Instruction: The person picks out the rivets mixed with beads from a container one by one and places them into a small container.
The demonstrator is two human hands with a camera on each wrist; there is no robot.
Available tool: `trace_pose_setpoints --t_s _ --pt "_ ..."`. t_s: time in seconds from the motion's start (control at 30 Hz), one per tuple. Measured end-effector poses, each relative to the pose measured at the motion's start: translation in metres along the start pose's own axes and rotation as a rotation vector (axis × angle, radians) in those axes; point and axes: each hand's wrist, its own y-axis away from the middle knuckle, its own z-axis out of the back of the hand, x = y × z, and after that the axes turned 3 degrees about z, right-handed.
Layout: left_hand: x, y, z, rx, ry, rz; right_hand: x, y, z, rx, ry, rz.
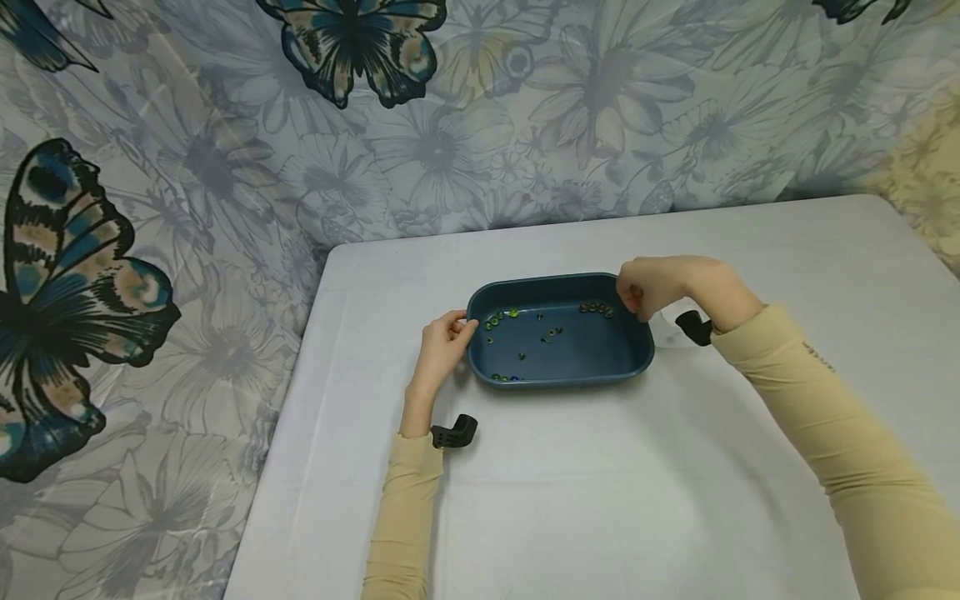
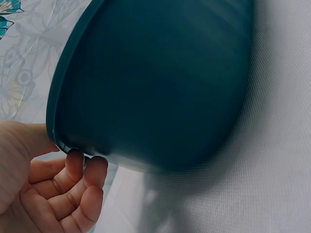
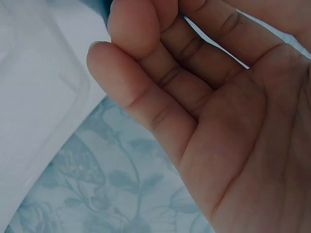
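Observation:
A dark blue tray (image 1: 570, 386) with rounded corners lies over the white table in the head view. Scattered on its floor are several small shiny beads (image 1: 513, 313), mostly green, with a brownish row (image 1: 596, 308) by the back wall. My left hand (image 1: 442, 346) pinches the tray's left rim; in the left wrist view the thumb is inside the rim and curled fingertips (image 2: 95, 167) meet the outer wall. At the back right corner, my right hand (image 1: 660, 287) grips the rim with bent fingers. Only a sliver of tray shows in the right wrist view.
A transparent plastic container (image 1: 671, 333) sits on the table right of the tray, partly behind the right wrist. The white-covered table (image 1: 570, 492) ends at the back against a floral and butterfly-patterned cloth (image 1: 442, 158). Each wrist carries a black camera mount (image 1: 455, 432).

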Motion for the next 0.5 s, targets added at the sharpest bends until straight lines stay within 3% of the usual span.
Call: trace_pose_setpoints --t_s 0.5 --pt "0.001 0.0 0.0 0.001 -0.022 -0.01 -0.008 0.014 0.0 -0.033 -0.026 -0.024"
